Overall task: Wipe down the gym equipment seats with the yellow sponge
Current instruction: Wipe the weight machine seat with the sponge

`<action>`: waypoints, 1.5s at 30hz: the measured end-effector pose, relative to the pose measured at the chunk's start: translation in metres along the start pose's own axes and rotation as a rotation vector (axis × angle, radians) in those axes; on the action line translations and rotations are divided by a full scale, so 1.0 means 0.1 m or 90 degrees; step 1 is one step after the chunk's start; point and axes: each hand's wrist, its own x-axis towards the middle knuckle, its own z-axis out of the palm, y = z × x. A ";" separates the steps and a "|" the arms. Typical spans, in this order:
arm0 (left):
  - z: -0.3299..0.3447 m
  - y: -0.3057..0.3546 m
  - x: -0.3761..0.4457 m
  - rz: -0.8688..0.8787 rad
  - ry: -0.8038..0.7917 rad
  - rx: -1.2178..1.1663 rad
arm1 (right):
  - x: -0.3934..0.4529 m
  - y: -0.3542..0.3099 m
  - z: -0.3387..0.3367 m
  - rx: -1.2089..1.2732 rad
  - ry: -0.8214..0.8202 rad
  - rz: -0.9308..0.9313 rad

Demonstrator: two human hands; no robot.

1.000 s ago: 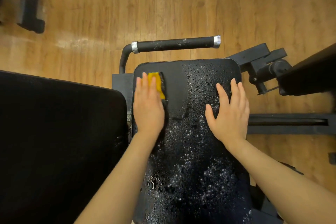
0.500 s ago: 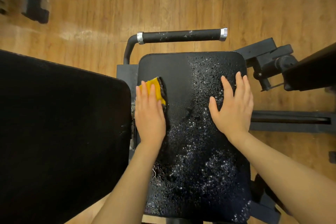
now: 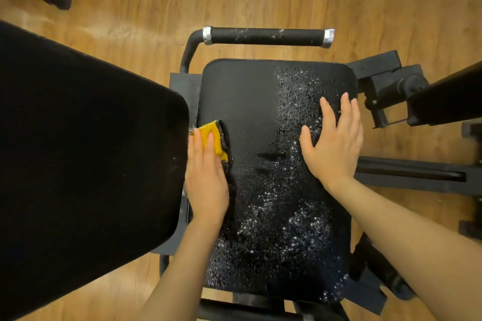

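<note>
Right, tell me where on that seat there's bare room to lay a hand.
Free: the wiped upper-left part of the seat, between the sponge and the droplet band; also the wet near end below both hands. Crowded: the left edge under the left hand, and the right edge under the right hand.

On the seat (image 3: 250, 101), the sponge (image 3: 212, 135) lies under the left hand (image 3: 206, 177), right hand (image 3: 333, 148) opposite.

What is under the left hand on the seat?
Under the left hand lies the yellow sponge, pressed flat on the seat. Only its far end shows past the fingertips; the rest, and the seat surface beneath, is covered.
</note>
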 end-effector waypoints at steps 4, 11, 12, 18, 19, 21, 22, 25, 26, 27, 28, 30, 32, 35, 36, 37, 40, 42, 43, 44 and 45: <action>0.08 0.09 -0.27 0.007 -0.004 -0.010 | 0.00 0.00 -0.01 -0.003 0.000 0.001; 0.26 0.48 0.05 0.067 -0.003 0.040 | 0.00 0.00 0.00 -0.003 0.003 -0.003; 0.28 0.54 0.09 0.084 -0.008 0.041 | 0.00 0.00 0.00 -0.006 0.004 -0.003; 0.27 0.44 -0.23 0.149 -0.050 0.050 | 0.00 0.00 0.00 -0.012 0.003 0.001; 0.27 0.42 -0.38 0.168 -0.061 0.058 | 0.00 0.00 0.00 -0.010 0.004 0.002; 0.29 0.37 -0.58 0.178 -0.078 0.066 | 0.00 0.00 0.00 -0.010 0.003 0.000; 0.30 0.37 -0.59 0.173 -0.080 0.062 | 0.00 0.00 -0.01 -0.011 0.001 0.000; 0.33 0.47 -0.35 0.179 -0.075 0.061 | 0.00 0.00 -0.01 -0.008 0.001 -0.001; 0.34 0.52 -0.25 0.194 -0.078 0.062 | 0.00 0.00 0.00 -0.006 0.003 -0.002; 0.36 0.57 -0.15 0.208 -0.082 0.058 | -0.01 0.00 0.00 -0.004 0.004 -0.003; 0.36 0.61 -0.07 0.219 -0.087 0.053 | -0.01 0.01 0.00 -0.003 0.006 -0.003; 0.34 0.64 0.03 0.247 -0.097 0.045 | -0.01 0.02 0.01 -0.001 0.007 -0.005; 0.25 0.59 0.06 0.294 -0.116 0.027 | 0.00 0.03 0.00 0.002 0.000 -0.006; 0.06 0.42 0.09 0.275 -0.129 -0.040 | 0.01 0.04 -0.04 0.016 -0.030 -0.013; 0.00 0.36 0.12 0.236 -0.121 -0.062 | 0.01 0.05 -0.07 0.027 -0.045 -0.012; -0.07 0.31 0.16 0.193 -0.111 -0.077 | 0.00 0.05 -0.10 0.041 -0.056 -0.011; -0.20 0.23 0.29 0.112 -0.089 -0.076 | -0.13 0.00 -0.22 0.057 -0.041 -0.038; -0.25 0.22 0.35 0.089 -0.086 -0.080 | -0.29 -0.10 -0.25 0.070 -0.041 -0.082; -0.27 0.23 0.38 0.084 -0.088 -0.081 | -0.38 -0.18 -0.25 0.075 -0.047 -0.113; -0.28 0.24 0.40 0.083 -0.089 -0.078 | -0.45 -0.26 -0.25 0.074 -0.054 -0.151; -0.27 0.25 0.41 0.087 -0.090 -0.072 | -0.50 -0.35 -0.23 0.071 -0.060 -0.191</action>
